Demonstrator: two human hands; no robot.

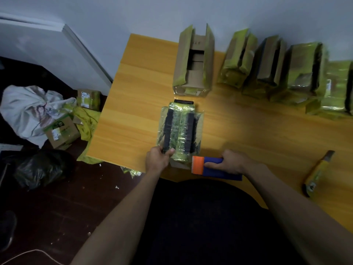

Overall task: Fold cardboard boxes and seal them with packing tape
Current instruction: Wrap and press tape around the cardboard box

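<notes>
A person's two bare forearms reach up from the bottom of the frame over an orange wooden desk [133,88]. At centre lies a cardboard box [179,131], flat on the desk and wrapped in shiny clear tape over yellow-green and black markings. The left hand [158,157] grips the box's near left corner, fingers curled round its edge. The right hand [231,162], just right of the box's near end, has its grip closed round the blue handle of a tape dispenser [212,167], whose orange toothed head touches the box's near right corner. Above the taped box, near the wall, stands an open box [193,62] with its flaps raised. To its right, along the upper right of the frame, a row of other boxes [271,67] sits in a line, all marked with yellow-green tape. A yellow utility knife [318,173] lies on the desk at right, well apart from the hands. At left, on the dark floor, are a white bag [30,109], a black bag [40,167] and loose small boxes [61,131].
</notes>
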